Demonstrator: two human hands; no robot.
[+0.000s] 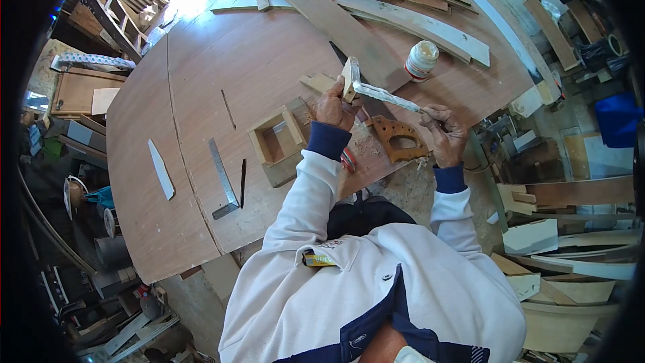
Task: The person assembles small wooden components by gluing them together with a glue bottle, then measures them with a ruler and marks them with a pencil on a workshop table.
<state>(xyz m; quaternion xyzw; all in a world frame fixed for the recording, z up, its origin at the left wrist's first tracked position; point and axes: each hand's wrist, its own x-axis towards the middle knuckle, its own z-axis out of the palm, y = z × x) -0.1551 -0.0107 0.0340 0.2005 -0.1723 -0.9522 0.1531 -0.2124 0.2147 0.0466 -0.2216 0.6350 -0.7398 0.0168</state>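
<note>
My left hand [334, 109] is closed around a small wooden block [351, 79], raised above the bench. White glue shows on the block's edge. My right hand [445, 132] pinches the end of a glue-coated stick [388, 97], whose far end touches or nearly touches the block. Behind my right hand stands an open jar of white glue [422, 60]. A handsaw with a wooden handle [398, 140] lies between my hands, near the bench edge. Left of my left hand, a small open wooden box frame [279, 136] rests on a board.
On the wooden bench [201, 67] lie a metal square [223, 178], a white pointed strip [161, 169] and a thin dark stick [228, 109]. A long board [329, 23] and several strips [416, 23] fill the far side. Offcuts [564, 249] are stacked at right.
</note>
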